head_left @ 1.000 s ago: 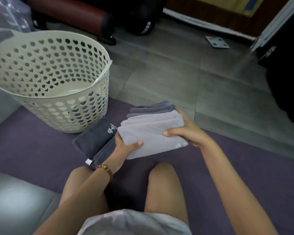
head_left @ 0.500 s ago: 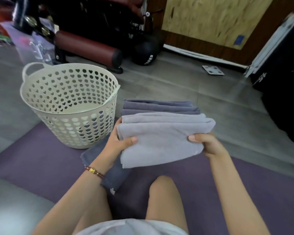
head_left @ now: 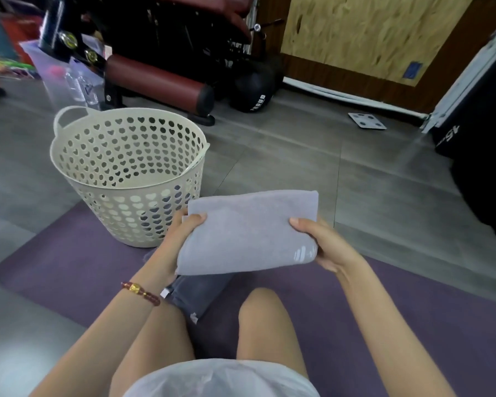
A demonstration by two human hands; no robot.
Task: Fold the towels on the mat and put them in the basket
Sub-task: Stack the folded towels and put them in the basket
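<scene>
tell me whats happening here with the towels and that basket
A person sitting on the purple mat holds a folded light grey towel up off the mat, left grip pinching its left edge, right grip its right edge. A folded dark grey towel lies on the mat underneath, by the knees. The cream basket stands just to the left; the held towel is not yet in it.

The black ball bears white letters that seem to read "PROUD". The black case at the right shows large white characters, too cut off to read. The light towel carries a wordless white striped logo.
</scene>
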